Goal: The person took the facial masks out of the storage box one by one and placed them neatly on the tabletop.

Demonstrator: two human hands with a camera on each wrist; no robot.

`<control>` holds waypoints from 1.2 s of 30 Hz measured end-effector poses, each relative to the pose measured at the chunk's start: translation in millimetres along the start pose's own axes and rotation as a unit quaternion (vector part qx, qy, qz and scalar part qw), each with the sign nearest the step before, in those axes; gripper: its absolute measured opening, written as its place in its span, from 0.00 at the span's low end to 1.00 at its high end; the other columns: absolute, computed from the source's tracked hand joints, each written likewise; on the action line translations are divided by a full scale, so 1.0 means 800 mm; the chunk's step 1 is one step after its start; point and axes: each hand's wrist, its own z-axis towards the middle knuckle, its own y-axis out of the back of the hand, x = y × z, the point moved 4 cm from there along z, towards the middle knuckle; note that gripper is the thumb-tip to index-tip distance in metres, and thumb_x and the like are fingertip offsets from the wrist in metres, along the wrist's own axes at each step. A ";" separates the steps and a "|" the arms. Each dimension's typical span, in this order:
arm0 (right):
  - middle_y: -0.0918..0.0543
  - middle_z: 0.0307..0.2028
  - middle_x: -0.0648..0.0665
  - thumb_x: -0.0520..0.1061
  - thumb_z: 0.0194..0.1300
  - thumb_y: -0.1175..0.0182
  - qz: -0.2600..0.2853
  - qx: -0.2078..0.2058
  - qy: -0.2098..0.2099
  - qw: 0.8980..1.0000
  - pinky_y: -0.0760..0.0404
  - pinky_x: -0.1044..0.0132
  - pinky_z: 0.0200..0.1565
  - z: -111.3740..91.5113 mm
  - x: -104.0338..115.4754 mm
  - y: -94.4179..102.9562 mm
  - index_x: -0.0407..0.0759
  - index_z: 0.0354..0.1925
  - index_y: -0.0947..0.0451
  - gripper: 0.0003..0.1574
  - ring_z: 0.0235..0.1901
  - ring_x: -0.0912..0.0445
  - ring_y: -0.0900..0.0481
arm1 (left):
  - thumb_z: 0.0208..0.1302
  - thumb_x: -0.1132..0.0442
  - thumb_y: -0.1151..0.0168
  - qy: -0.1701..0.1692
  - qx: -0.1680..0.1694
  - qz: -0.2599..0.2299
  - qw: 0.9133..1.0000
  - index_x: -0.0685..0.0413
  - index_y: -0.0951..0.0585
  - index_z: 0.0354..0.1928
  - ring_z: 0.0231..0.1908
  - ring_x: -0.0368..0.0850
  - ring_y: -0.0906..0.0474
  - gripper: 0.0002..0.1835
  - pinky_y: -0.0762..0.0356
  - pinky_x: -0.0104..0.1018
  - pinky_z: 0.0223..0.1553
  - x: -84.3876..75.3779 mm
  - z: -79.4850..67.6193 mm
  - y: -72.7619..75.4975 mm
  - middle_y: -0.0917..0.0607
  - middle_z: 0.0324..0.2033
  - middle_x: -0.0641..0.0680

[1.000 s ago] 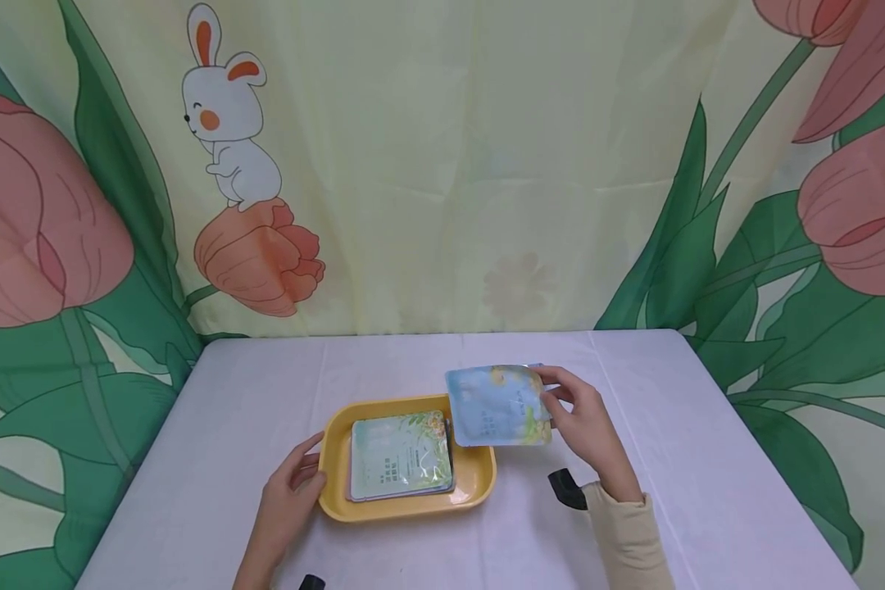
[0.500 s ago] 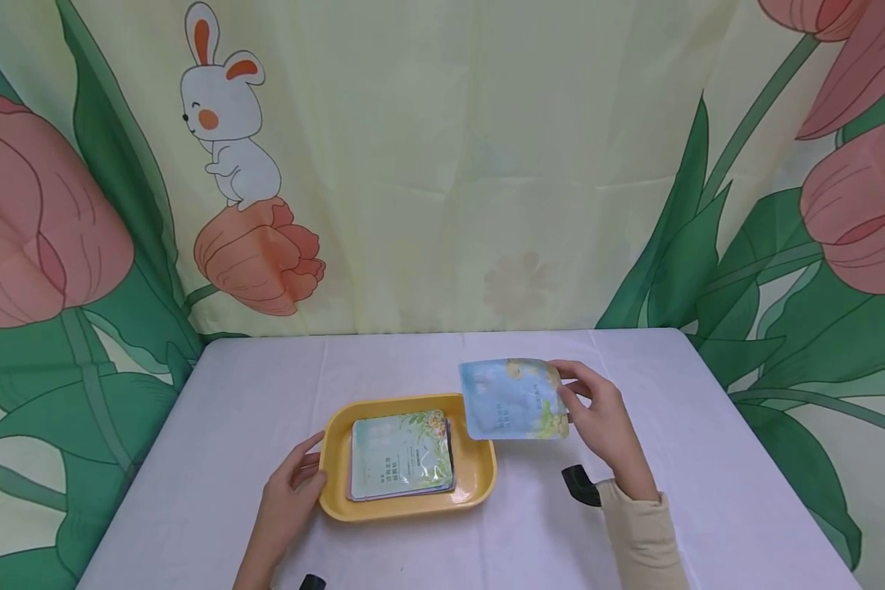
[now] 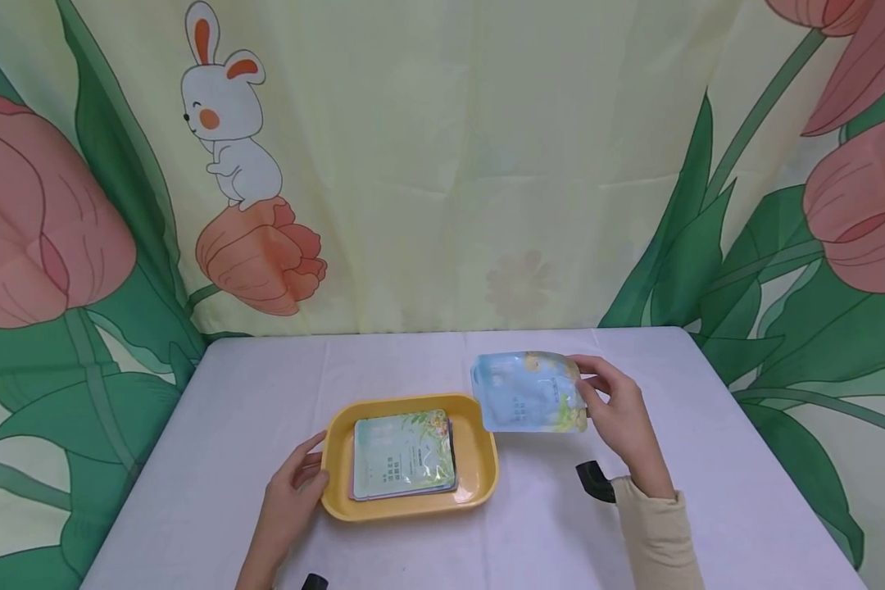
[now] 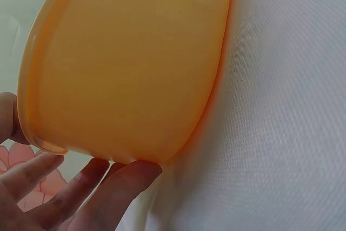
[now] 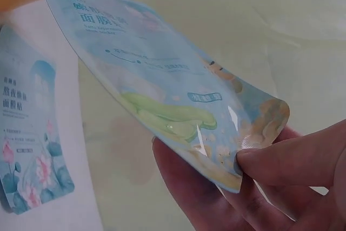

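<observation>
My right hand (image 3: 623, 414) pinches a blue face mask sachet (image 3: 525, 395) by its right edge, thumb in front and fingers behind. It is raised above the table, right of the yellow tray (image 3: 484, 489), and overlaps the tray's far right corner in the head view. In the right wrist view the held sachet bends near the thumb. My left hand (image 3: 289, 492) rests its fingertips against the outside of the tray's left end. Inside the tray lies a stack of sachets, a pale green sachet (image 3: 401, 455) on top. Another blue sachet (image 5: 32, 128) with lotus flowers shows in the right wrist view.
A white cloth covers the table (image 3: 413, 565). Behind it hangs a pale curtain (image 3: 442, 164) printed with tulips and a rabbit. A black strap end (image 3: 595, 482) sticks out by the right wrist, above the cloth.
My right hand has moved to the right and slightly away with the blue sachet, uncovering more of the tray's right end. The left hand and the tray stay in place.
</observation>
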 end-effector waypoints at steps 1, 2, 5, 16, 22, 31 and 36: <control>0.22 0.56 0.36 0.33 0.71 0.48 -0.002 -0.002 0.001 1.000 0.14 0.70 0.33 0.000 -0.001 0.002 0.40 0.62 0.27 0.23 0.48 0.43 0.21 | 0.62 0.66 0.44 0.000 0.000 0.002 1.000 0.43 0.28 0.68 0.57 0.54 0.21 0.30 0.19 0.37 0.55 0.000 0.000 0.000 0.19 0.55 0.60; 0.22 0.56 0.36 0.33 0.71 0.48 -0.004 -0.005 0.003 1.000 0.14 0.70 0.33 0.000 -0.001 0.003 0.39 0.62 0.27 0.23 0.47 0.43 0.21 | 0.62 0.66 0.44 0.001 -0.001 0.003 1.000 0.43 0.28 0.68 0.57 0.54 0.21 0.30 0.19 0.37 0.56 -0.001 0.000 0.000 0.19 0.55 0.60; 0.22 0.56 0.36 0.32 0.71 0.48 -0.008 -0.013 0.007 1.000 0.14 0.70 0.33 0.000 -0.002 0.008 0.39 0.62 0.26 0.23 0.47 0.44 0.21 | 0.62 0.66 0.45 0.001 -0.001 0.007 1.000 0.44 0.28 0.68 0.57 0.54 0.21 0.30 0.19 0.37 0.56 -0.001 0.000 0.000 0.19 0.55 0.60; 0.24 0.59 0.35 0.34 0.72 0.49 -0.021 -0.030 0.001 0.999 0.16 0.74 0.33 0.000 -0.009 0.026 0.40 0.63 0.27 0.23 0.49 0.43 0.23 | 0.62 0.66 0.44 -0.003 0.000 -0.002 1.000 0.43 0.28 0.68 0.56 0.54 0.21 0.30 0.18 0.36 0.55 -0.003 -0.001 0.001 0.19 0.54 0.60; 0.24 0.58 0.35 0.35 0.72 0.49 -0.037 -0.047 -0.016 0.998 0.16 0.75 0.32 0.001 -0.017 0.037 0.41 0.64 0.28 0.24 0.48 0.44 0.22 | 0.62 0.66 0.44 -0.003 -0.002 0.000 1.000 0.44 0.28 0.68 0.56 0.54 0.21 0.30 0.19 0.37 0.56 -0.004 -0.001 0.001 0.19 0.55 0.60; 0.25 0.59 0.34 0.37 0.73 0.51 -0.051 -0.059 -0.036 0.996 0.16 0.76 0.32 0.005 -0.031 0.055 0.40 0.66 0.29 0.24 0.46 0.48 0.24 | 0.62 0.66 0.44 -0.007 -0.008 -0.002 1.000 0.43 0.27 0.67 0.55 0.53 0.20 0.29 0.19 0.36 0.56 -0.002 0.002 -0.001 0.19 0.54 0.59; 0.26 0.60 0.33 0.37 0.73 0.51 -0.051 -0.054 -0.040 0.996 0.16 0.76 0.33 0.007 -0.036 0.062 0.39 0.66 0.30 0.25 0.48 0.46 0.24 | 0.62 0.66 0.45 -0.005 -0.009 0.001 1.000 0.44 0.27 0.67 0.56 0.54 0.20 0.30 0.18 0.38 0.55 0.000 0.002 -0.001 0.19 0.54 0.60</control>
